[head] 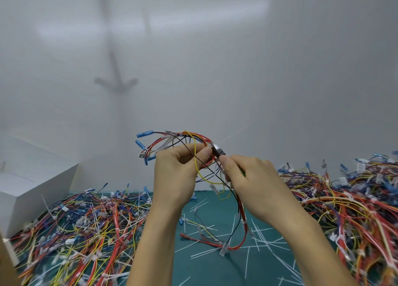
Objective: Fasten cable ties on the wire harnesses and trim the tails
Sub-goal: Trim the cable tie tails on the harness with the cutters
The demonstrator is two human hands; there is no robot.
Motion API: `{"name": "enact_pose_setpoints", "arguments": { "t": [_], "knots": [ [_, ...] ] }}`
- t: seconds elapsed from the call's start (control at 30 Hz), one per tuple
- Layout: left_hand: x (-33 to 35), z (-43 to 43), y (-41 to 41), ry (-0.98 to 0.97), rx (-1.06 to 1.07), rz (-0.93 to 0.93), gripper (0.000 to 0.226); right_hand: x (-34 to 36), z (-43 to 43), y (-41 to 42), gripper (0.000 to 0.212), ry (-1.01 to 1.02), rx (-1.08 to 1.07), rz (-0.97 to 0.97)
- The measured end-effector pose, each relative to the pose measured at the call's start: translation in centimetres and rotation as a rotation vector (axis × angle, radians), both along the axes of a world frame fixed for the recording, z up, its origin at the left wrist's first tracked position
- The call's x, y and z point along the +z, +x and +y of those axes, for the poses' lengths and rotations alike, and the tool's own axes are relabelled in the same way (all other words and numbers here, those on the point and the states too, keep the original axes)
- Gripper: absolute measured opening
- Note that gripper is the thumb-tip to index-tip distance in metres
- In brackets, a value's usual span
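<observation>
I have the right hand (pixel 247 178) curled round a small cutter (pixel 218 151), its dark head set at the bundle where a cable tie's white tail (pixel 234 132) sticks up and to the right. The left hand (pixel 178 167) pinches the wire harness (pixel 172 138) just beside that head, holding it up above the green mat (pixel 215 270). I judge this the trimming step: next I must close the blades flush against the tie's lock without nicking a wire. Cut tails (pixel 260 236) litter the mat beside a heap of harnesses (pixel 86 232)
</observation>
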State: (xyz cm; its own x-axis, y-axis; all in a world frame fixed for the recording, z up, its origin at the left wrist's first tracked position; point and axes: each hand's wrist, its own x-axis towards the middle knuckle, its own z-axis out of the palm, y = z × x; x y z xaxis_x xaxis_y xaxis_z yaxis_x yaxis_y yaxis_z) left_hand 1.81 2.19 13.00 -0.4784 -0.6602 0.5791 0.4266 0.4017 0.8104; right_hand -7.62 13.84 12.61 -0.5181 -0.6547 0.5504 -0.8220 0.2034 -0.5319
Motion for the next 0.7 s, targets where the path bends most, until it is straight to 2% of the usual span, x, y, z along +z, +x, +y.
{"name": "enact_pose_setpoints", "arguments": {
  "t": [0.47, 0.7],
  "knots": [
    [-0.04, -0.03, 0.06, -0.007, 0.002, 0.002, 0.011, 0.1, 0.15, 0.07, 0.06, -0.021, 0.03, -0.046],
    [0.1, -0.5, 0.41, -0.046, -0.007, -0.001, 0.009, 0.28, 0.22, 0.1, 0.055, -0.11, 0.273, -0.493]
  ]
}}
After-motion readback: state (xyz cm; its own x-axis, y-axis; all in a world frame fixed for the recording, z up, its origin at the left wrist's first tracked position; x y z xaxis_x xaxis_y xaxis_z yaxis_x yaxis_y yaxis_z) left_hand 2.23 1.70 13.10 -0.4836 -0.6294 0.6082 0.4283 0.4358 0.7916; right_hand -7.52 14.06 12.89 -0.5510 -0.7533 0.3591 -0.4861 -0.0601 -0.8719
